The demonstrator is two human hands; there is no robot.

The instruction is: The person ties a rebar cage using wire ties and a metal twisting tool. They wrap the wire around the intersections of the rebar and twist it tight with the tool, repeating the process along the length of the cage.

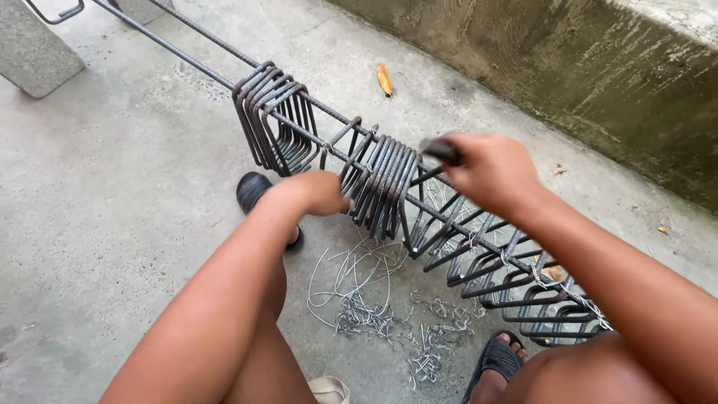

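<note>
Rebar stirrups [381,191], bent into dark rectangular loops, hang bunched on two long steel bars [187,56] that run slantwise across the view, raised above the concrete floor [105,194]. The person's left hand [318,192] is curled shut against the near side of the middle bunch, fingers wrapped on a loop. The right hand [490,170] is closed around a dark tool handle [441,150] held just above the same bunch, at the upper bar. A second bunch of stirrups [275,120] sits further up the bars, well apart from the hands. To the right, more stirrups [516,280] stand spaced out along the bars, some showing thin wire at the joints. On the floor below lies a tangle of cut tie wire [374,299], between the person's two sandalled feet. A concrete wall [568,82] borders the floor behind, and a yellow dried leaf [384,79] lies near its base.
</note>
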